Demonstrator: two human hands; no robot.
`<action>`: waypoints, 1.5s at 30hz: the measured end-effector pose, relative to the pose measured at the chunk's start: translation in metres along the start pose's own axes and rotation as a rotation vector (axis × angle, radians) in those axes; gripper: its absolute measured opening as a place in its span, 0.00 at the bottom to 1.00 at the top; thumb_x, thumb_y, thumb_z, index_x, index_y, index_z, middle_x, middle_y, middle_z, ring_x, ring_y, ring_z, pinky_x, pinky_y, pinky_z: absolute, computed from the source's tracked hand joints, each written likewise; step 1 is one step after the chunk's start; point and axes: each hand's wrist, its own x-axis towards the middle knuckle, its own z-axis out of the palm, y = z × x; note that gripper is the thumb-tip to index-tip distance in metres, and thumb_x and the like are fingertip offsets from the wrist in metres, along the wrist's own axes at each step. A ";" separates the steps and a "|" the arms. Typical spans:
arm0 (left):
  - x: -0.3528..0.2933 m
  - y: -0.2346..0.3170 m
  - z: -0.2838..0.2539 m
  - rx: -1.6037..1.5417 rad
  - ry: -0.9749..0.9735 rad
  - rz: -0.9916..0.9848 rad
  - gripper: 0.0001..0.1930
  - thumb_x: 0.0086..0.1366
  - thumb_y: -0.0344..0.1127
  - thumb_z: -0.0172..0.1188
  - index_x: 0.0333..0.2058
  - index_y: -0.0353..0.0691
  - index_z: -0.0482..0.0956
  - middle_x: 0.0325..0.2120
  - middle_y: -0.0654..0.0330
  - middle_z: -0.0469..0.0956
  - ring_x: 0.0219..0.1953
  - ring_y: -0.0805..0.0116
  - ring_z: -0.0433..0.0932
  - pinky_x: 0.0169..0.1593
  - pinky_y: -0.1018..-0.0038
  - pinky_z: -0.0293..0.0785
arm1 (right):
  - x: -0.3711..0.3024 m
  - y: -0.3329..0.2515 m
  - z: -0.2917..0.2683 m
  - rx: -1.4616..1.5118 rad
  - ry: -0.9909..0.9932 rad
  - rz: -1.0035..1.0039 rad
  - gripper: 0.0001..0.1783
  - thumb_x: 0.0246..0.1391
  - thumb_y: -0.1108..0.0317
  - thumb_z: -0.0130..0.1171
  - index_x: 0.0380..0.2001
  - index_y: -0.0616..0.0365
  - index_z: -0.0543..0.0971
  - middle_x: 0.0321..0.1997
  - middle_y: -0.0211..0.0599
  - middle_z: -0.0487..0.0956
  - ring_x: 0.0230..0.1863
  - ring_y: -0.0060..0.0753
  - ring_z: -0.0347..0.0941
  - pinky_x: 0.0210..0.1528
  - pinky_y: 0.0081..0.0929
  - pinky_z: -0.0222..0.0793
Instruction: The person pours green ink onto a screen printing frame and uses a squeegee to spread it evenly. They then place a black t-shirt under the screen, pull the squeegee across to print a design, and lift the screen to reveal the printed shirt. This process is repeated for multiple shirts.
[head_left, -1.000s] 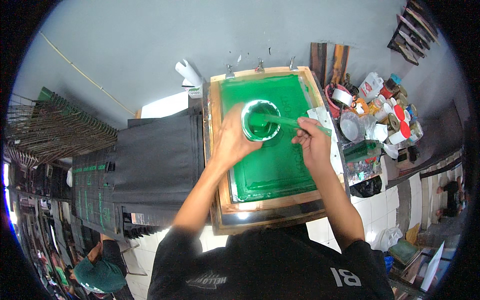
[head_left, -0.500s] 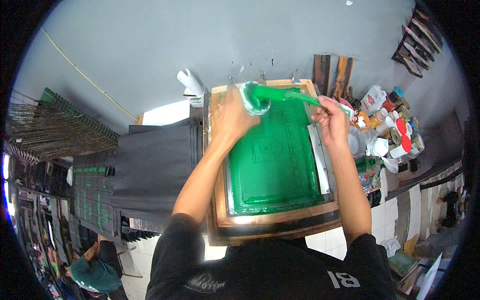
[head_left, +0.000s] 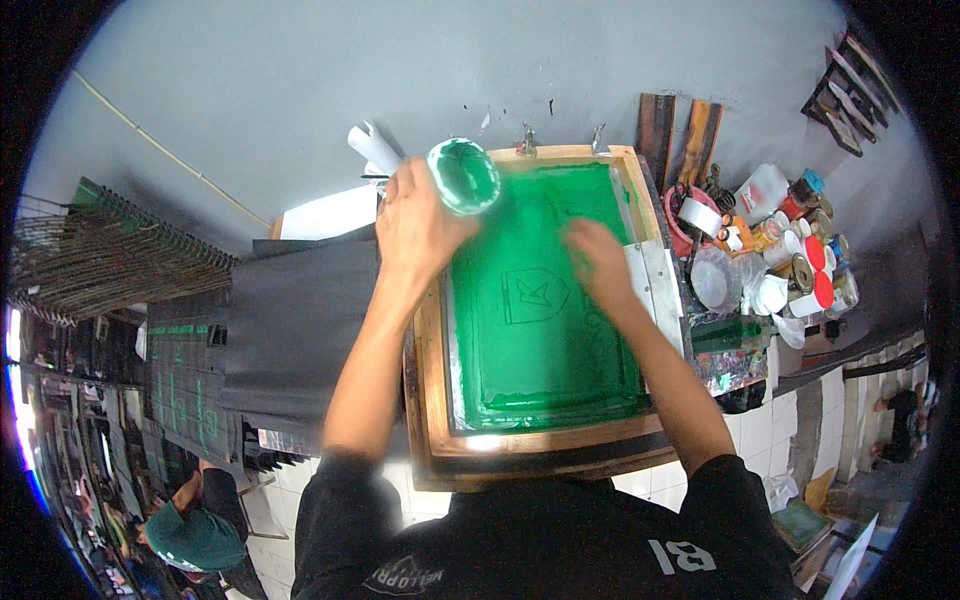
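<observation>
My left hand (head_left: 418,215) grips a round tub (head_left: 464,176) with green ink inside and whitish smears on its rim, tilted above the upper left corner of a wooden-framed printing screen (head_left: 432,375). Wet green ink (head_left: 500,350) coats the mesh, and an outlined emblem (head_left: 535,297) shows through it. Over the upper right part of the mesh, my right hand (head_left: 597,257) is closed and smeared by motion. It holds a spatula, whose green-covered blade is blurred and barely stands out against the ink. A pale metal strip (head_left: 660,300) lies along the frame's right side.
Metal clamps (head_left: 526,140) stand at the frame's far edge. Several jars and tubs (head_left: 800,255) crowd the right side, beside a pink container (head_left: 685,225). Dark sheets (head_left: 310,330) lie at left, below a wire rack (head_left: 120,260). Another person (head_left: 195,530) is at lower left.
My left hand has moved left with the tub. My right hand has come left and down over the mesh with the spatula, which was inside the tub's mouth before.
</observation>
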 end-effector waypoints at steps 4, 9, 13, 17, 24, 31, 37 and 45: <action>-0.016 -0.004 -0.024 -0.078 -0.006 -0.079 0.41 0.46 0.43 0.75 0.55 0.28 0.67 0.49 0.40 0.76 0.53 0.38 0.76 0.49 0.49 0.79 | -0.022 -0.050 0.040 -0.054 -0.289 -0.127 0.22 0.39 0.77 0.62 0.44 0.59 0.80 0.49 0.50 0.77 0.51 0.54 0.75 0.51 0.43 0.76; -0.032 -0.001 -0.042 -0.144 -0.004 -0.115 0.41 0.46 0.41 0.75 0.55 0.28 0.67 0.49 0.40 0.76 0.53 0.39 0.77 0.52 0.49 0.78 | -0.025 -0.088 0.022 0.039 -0.405 -0.142 0.18 0.45 0.73 0.62 0.43 0.57 0.78 0.44 0.47 0.78 0.46 0.52 0.76 0.45 0.44 0.78; -0.040 -0.003 -0.051 -0.227 -0.066 -0.120 0.41 0.46 0.39 0.74 0.56 0.28 0.67 0.50 0.39 0.75 0.54 0.38 0.76 0.53 0.50 0.77 | -0.006 -0.100 -0.037 0.249 -0.103 -0.045 0.14 0.49 0.79 0.66 0.41 0.59 0.82 0.43 0.43 0.83 0.45 0.45 0.80 0.49 0.37 0.77; -0.043 -0.004 -0.027 -0.170 -0.014 -0.012 0.41 0.45 0.38 0.74 0.56 0.29 0.67 0.51 0.38 0.75 0.55 0.38 0.76 0.54 0.51 0.77 | 0.030 -0.096 -0.112 0.653 0.123 0.619 0.07 0.57 0.71 0.67 0.39 0.60 0.84 0.34 0.37 0.85 0.37 0.30 0.82 0.42 0.27 0.78; -0.033 0.005 0.000 -0.221 -0.031 0.094 0.42 0.43 0.35 0.76 0.58 0.35 0.67 0.51 0.41 0.75 0.56 0.38 0.74 0.57 0.52 0.74 | 0.088 -0.110 -0.165 0.789 0.090 0.537 0.07 0.58 0.70 0.69 0.37 0.62 0.86 0.33 0.35 0.85 0.33 0.25 0.81 0.38 0.23 0.76; -0.028 0.007 0.011 -0.306 0.016 0.243 0.47 0.42 0.34 0.77 0.61 0.33 0.64 0.56 0.40 0.73 0.59 0.39 0.73 0.61 0.54 0.72 | 0.105 -0.085 -0.082 0.546 -0.081 0.069 0.07 0.57 0.70 0.69 0.37 0.60 0.86 0.34 0.34 0.84 0.34 0.25 0.81 0.37 0.27 0.77; -0.024 0.001 0.015 -0.235 -0.016 0.257 0.47 0.42 0.33 0.76 0.62 0.31 0.63 0.57 0.38 0.72 0.60 0.39 0.72 0.62 0.54 0.72 | 0.082 -0.076 -0.042 1.276 0.093 0.955 0.08 0.56 0.71 0.66 0.38 0.64 0.82 0.35 0.36 0.82 0.34 0.29 0.79 0.36 0.34 0.81; -0.015 -0.007 0.019 -0.115 -0.031 0.177 0.45 0.42 0.33 0.75 0.59 0.28 0.64 0.54 0.38 0.73 0.56 0.37 0.75 0.59 0.52 0.74 | 0.085 -0.047 -0.042 1.427 0.263 1.058 0.08 0.57 0.70 0.64 0.39 0.60 0.80 0.35 0.35 0.79 0.34 0.31 0.77 0.39 0.39 0.82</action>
